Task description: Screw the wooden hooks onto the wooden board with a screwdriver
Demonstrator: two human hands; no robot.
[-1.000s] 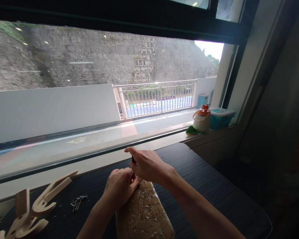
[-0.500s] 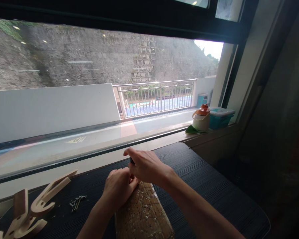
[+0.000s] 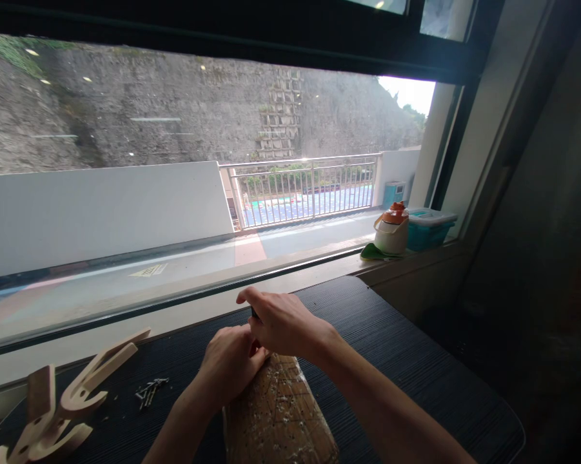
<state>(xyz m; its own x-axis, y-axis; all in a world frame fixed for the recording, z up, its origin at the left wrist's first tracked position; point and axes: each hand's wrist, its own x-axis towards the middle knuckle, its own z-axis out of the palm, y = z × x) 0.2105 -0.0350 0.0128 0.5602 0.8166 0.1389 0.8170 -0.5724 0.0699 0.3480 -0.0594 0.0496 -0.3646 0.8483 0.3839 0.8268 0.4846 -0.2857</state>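
A worn brown wooden block [image 3: 280, 419], pitted with small holes and scratches, lies on the dark table in front of me. My left hand [image 3: 228, 362] is closed at its far end, thumb along the block; whatever its fingers pinch is hidden. Just above and to the right, my right hand [image 3: 293, 325] is wrapped round a dark tool handle [image 3: 254, 312], of which only a small end shows. The two hands touch. To the left lies a small heap of screws [image 3: 149, 392], with pale wooden hooks [image 3: 89, 393] beyond it.
The dark wood-grain table [image 3: 391, 374] has a rounded far right corner and meets a window sill. On the sill stand a white bottle with an orange lid [image 3: 391, 232] and a teal box [image 3: 429, 231] with a pale lid. A large window spans the far side.
My right hand has shifted very slightly to the left, its grip on the dark handle turning a little. The left hand, block, screws and hooks stay in place.
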